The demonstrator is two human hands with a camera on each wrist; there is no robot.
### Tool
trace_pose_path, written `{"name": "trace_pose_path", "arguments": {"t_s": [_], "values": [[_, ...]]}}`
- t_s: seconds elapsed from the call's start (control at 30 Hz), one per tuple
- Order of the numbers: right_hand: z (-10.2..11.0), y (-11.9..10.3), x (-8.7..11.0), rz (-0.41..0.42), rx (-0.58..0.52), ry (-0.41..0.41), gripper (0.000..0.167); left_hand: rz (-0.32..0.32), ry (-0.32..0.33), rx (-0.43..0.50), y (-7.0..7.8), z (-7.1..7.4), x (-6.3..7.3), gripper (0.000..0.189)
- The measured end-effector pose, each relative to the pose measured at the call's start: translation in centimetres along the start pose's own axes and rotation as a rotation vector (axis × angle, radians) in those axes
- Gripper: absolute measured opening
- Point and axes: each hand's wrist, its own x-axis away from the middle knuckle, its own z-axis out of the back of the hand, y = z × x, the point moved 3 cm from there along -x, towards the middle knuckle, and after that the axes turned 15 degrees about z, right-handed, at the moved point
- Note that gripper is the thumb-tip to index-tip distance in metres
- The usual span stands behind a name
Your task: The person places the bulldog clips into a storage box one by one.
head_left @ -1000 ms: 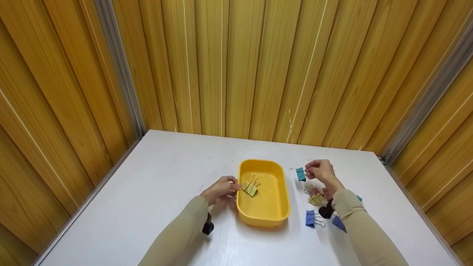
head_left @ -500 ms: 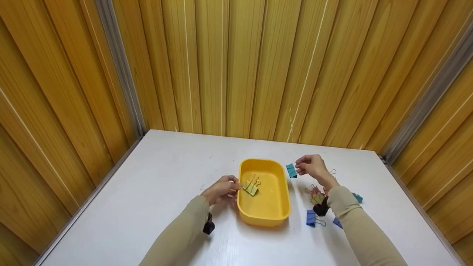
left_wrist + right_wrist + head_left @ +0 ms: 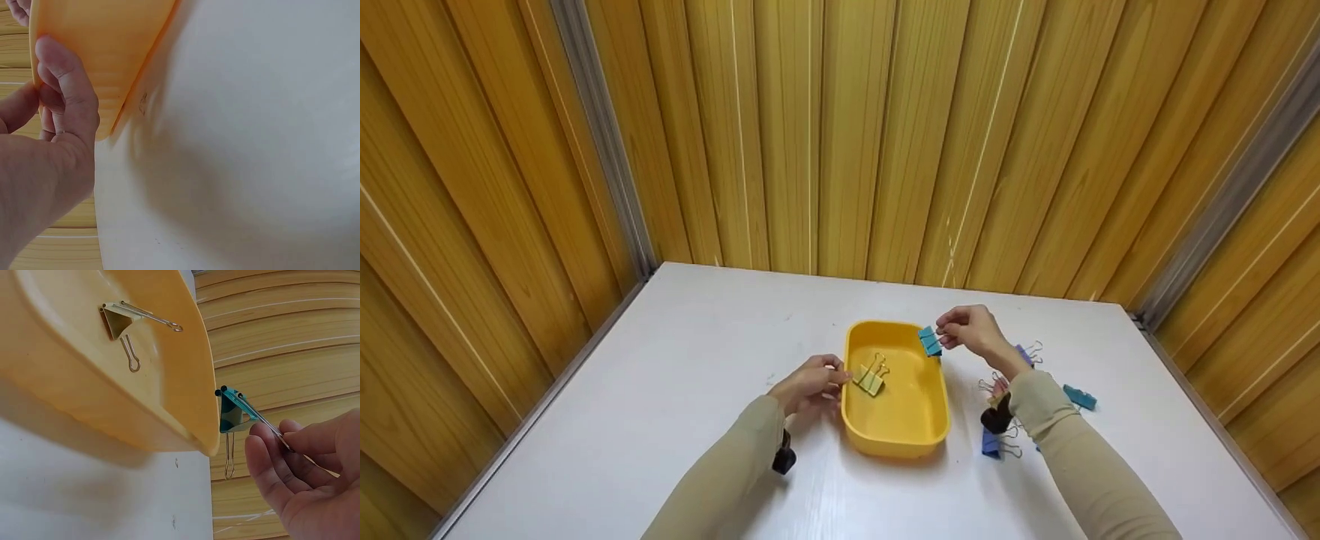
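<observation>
A yellow plastic bin (image 3: pixel 896 442) stands on the white table. My left hand (image 3: pixel 812 381) grips its left rim; in the left wrist view thumb and fingers (image 3: pixel 67 84) pinch the rim from both sides. My right hand (image 3: pixel 976 330) pinches a teal binder clip (image 3: pixel 930 341) by one wire handle. That clip overlaps the bin's far right rim in the head view; its other handle hangs down in the right wrist view. Inside the bin lies a pale yellow binder clip (image 3: pixel 121 320) with its handles spread.
Right of the bin, several more binder clips lie on the table: a blue one (image 3: pixel 991 444), a teal one (image 3: pixel 1080 397), a purple one (image 3: pixel 1026 354) and a pink one (image 3: pixel 999 385), some partly behind the right forearm. Wood-patterned walls (image 3: pixel 855 150) enclose the table.
My right hand has carried the teal binder clip left, from above the table to the bin's right rim. The left hand and the bin have stayed in place.
</observation>
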Motion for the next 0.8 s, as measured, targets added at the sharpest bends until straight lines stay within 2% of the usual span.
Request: {"name": "trace_pose_path", "arguments": {"t_s": [0.4,0.8], "values": [[-2.3,-0.6,-0.6,0.020,0.017,-0.049,0.016,-0.002,-0.020,0.015,0.0,0.0,0.1,0.011],[-3.8,-0.1,-0.6,-0.024,0.060,-0.073,0.014,-0.002,-0.013,-0.006,0.0,-0.1,0.3,0.010]]}}
